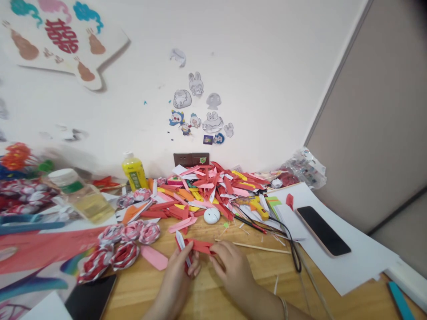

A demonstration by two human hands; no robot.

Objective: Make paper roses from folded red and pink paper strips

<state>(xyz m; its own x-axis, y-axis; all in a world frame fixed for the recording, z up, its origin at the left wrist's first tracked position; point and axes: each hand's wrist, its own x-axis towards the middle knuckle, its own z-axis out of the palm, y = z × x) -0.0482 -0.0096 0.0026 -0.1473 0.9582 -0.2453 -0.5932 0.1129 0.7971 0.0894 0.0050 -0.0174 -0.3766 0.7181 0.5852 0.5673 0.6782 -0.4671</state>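
Low in the middle of the head view, my left hand (pixel 177 276) pinches a folded paper strip (pixel 180 242) with a white face and red edges, tilted upright. A red folded paper strip (pixel 200 246) runs sideways from it to my right hand (pixel 235 270), whose thumb and fingers grip its right end. The two strips touch near my left thumb; whether they are joined I cannot tell. Left of my left hand lies a pink folded paper piece (pixel 154 258). Behind both hands rises a large pile of folded paper strips (pixel 207 186) in red, pink, yellow, orange and white.
A white round case (pixel 211 216) and a yellow glue gun (pixel 256 206) with a black cord lie before the pile. Rolled paper roses (pixel 125 255) and bottles (pixel 134 171) stand left. A phone (pixel 323 231) rests on white sheets right; a wooden stick (pixel 260 247) lies beyond my right hand.
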